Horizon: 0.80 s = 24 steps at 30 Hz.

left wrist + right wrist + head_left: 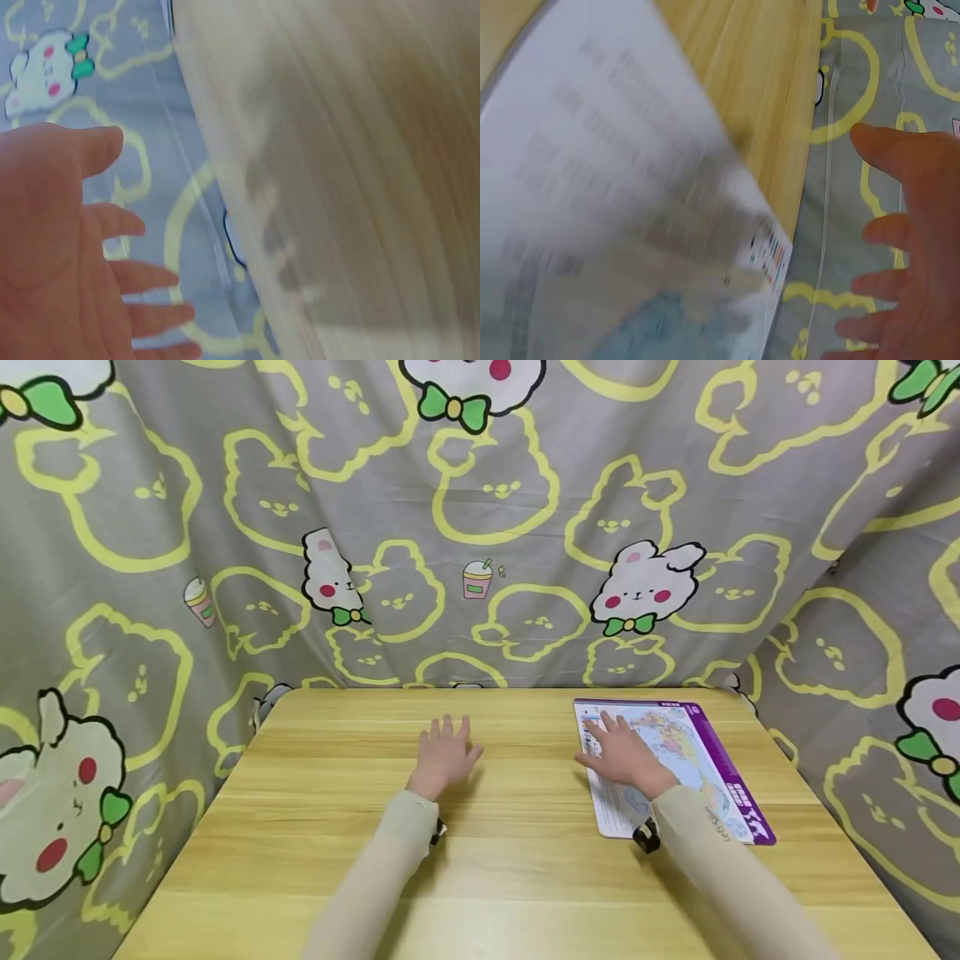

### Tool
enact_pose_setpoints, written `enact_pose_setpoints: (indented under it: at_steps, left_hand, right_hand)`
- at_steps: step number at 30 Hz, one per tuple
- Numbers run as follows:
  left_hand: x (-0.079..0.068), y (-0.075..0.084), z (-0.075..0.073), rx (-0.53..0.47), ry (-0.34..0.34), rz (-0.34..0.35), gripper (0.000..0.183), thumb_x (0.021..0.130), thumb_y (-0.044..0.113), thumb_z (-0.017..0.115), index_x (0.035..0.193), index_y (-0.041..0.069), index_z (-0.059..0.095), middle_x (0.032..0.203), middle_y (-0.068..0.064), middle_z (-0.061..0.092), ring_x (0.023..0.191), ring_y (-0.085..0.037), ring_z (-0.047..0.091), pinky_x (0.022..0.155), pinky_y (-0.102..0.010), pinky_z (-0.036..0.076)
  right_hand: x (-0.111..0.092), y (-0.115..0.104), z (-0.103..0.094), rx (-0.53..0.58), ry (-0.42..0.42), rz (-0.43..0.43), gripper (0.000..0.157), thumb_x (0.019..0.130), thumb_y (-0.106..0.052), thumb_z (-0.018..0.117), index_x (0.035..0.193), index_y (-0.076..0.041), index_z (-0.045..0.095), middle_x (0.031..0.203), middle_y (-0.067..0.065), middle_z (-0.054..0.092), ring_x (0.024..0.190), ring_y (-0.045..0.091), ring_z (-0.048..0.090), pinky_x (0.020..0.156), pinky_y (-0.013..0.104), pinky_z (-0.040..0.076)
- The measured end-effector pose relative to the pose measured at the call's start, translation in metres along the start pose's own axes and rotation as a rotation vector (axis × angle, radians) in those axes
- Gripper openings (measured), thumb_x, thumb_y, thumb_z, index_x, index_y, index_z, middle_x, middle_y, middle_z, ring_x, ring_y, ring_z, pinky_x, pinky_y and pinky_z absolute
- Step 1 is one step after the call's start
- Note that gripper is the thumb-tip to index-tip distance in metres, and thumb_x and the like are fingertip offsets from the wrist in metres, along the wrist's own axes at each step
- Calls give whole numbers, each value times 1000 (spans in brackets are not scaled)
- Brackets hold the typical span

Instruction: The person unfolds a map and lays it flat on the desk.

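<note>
My left hand (pixel 446 757) hovers over the wooden table (pixel 322 860) with its fingers spread, holding nothing. In the left wrist view the same hand (pixel 60 247) shows an empty palm, its shadow falling on the wood. My right hand (pixel 624 753), fingers also spread, is above the left part of a map sheet (pixel 678 768) with a purple edge strip. The sheet lies flat toward the table's right side, and the hand and forearm cover part of it. From the right wrist, the sheet's printed text side area (pixel 592 135) looks blurred; the right hand (pixel 922 247) grips nothing.
A grey curtain (pixel 517 635) with yellow outlines and white rabbits hangs behind the table and along both sides. The table's back edge (pixel 517 689) runs close against it. A small dark device (pixel 647 836) sits at the right wrist.
</note>
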State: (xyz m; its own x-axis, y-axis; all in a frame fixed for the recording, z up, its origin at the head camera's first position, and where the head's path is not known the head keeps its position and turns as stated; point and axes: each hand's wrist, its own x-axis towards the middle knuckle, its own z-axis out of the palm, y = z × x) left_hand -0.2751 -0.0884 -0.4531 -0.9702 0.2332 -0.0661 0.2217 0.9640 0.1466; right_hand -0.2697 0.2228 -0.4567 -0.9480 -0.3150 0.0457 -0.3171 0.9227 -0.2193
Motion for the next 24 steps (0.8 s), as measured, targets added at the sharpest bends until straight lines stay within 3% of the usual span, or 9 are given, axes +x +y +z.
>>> enact_pose_setpoints:
  at_steps: [6,12,24]
  left_hand:
    - [4,30,7,12,-37,175,63,101,44,35,149,6,27,150,-19,29,136,-36,30,109,-49,27]
    - [5,61,11,108,-72,331,62,100,43,38,149,5,27,150,-15,31,136,-28,32,110,-39,28]
    - [-1,119,28,245,-124,519,71,97,54,37,150,8,25,154,-12,22,140,-26,22,112,-35,23]
  right_hand:
    - [-13,20,-4,16,8,-93,61,92,-34,61,138,2,45,140,34,34,128,54,29,100,63,30]
    - [-32,36,-10,8,8,-135,55,90,-29,64,131,5,52,133,33,43,122,50,40,98,61,34]
    - [-72,83,-7,-1,-29,-158,66,86,-38,68,130,7,51,132,34,44,121,51,41,98,60,35]
